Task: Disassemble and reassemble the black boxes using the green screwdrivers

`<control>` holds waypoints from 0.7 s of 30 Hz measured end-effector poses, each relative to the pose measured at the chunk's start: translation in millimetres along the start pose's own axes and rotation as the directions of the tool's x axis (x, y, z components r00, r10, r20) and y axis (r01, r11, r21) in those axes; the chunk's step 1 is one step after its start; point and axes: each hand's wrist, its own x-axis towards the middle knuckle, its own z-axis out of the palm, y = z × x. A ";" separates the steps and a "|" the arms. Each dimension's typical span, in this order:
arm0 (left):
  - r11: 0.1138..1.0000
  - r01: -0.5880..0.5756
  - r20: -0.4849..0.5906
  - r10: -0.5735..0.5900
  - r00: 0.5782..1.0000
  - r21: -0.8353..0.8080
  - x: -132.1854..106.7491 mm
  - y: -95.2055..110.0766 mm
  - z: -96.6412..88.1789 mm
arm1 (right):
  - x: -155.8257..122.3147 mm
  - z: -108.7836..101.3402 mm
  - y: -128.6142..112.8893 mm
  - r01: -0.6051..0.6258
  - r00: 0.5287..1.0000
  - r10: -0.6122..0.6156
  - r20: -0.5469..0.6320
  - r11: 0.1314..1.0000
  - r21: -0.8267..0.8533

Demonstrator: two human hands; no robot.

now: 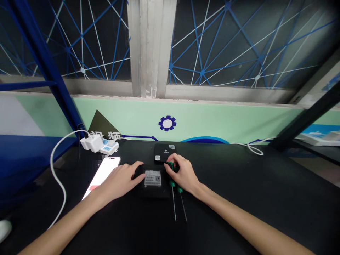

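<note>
A small black box (153, 181) with a white label lies on the black table (239, 184) in front of me. My left hand (122, 179) rests flat against the box's left side, fingers stretched out onto it. My right hand (182, 172) is curled over the green handles of two screwdrivers (175, 198) just right of the box; their thin shafts point back toward me. A second black box (164, 152) with a small label lies just behind the first.
A lit phone (102, 173) lies left of my left hand. A white charger and power strip (98, 144) sit at the back left, with a white cable (56, 177) looping forward. Another white cable (255, 148) lies at the back right. A blue frame post (47, 67) stands at left.
</note>
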 end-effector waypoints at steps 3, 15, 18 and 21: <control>0.999 0.021 0.006 -0.022 1.000 0.028 -1.0 2.1 -1.4 | 0.1 -1.4 -0.7 0.012 1.000 -0.011 0.021 1.000 -0.023; 0.999 0.038 -0.030 -0.037 0.999 0.024 0.5 -2.8 6.5 | 0.6 -4.3 1.3 0.070 0.993 -0.057 0.101 0.988 -0.134; 0.999 0.033 -0.019 -0.033 0.999 0.012 1.6 -3.1 6.3 | 0.7 -5.0 2.1 0.089 0.992 -0.076 0.100 0.988 -0.125; 0.999 0.026 -0.010 -0.026 1.000 -0.026 2.8 -2.4 5.0 | 0.9 -5.1 2.0 0.103 0.991 -0.094 0.092 0.989 -0.102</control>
